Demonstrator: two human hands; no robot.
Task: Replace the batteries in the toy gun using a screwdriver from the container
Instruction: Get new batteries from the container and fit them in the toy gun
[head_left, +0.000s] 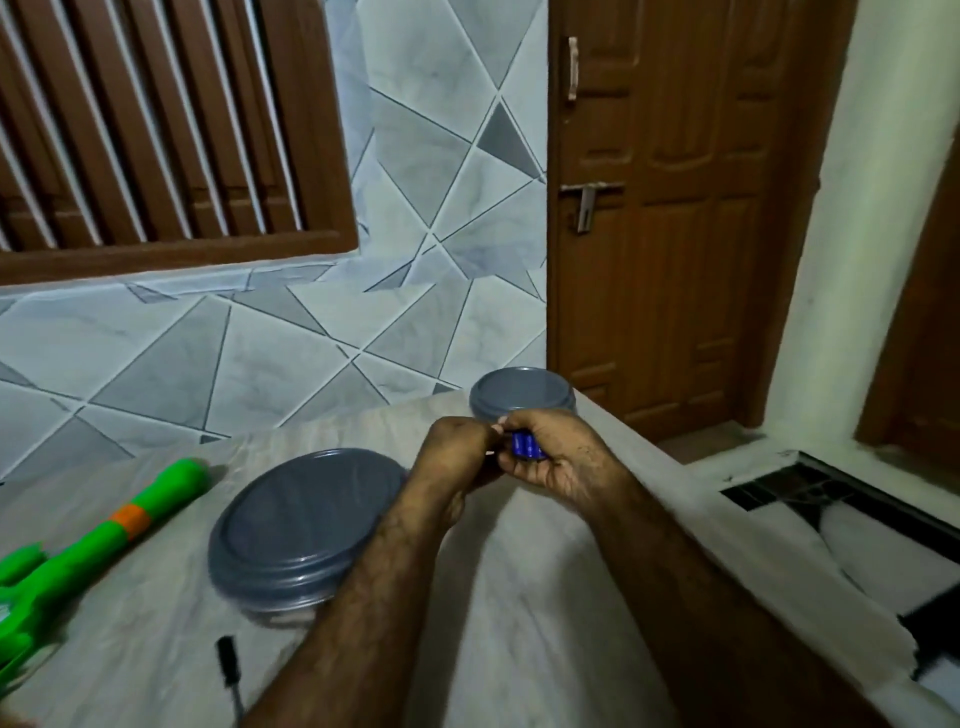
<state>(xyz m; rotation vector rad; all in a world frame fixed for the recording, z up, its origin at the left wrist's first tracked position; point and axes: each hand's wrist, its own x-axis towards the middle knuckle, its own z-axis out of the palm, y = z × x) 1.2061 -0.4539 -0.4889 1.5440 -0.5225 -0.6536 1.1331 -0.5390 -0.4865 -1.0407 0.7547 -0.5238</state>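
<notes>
The green toy gun (78, 551) with an orange band lies on the table at the left. A dark-handled screwdriver (230, 670) lies on the table near the front edge. My right hand (556, 457) grips a small pack of blue batteries (527, 446) above the table. My left hand (457, 452) meets it from the left, its fingertips pinching at the end of the pack. A grey-lidded round container (306, 525) sits just left of my left forearm. A second grey-lidded container (522, 392) stands behind my hands.
The table (519, 597) has a pale marbled cover and its right edge drops to the floor. A tiled wall and a brown shuttered window are behind. A wooden door (670, 208) stands at the right rear.
</notes>
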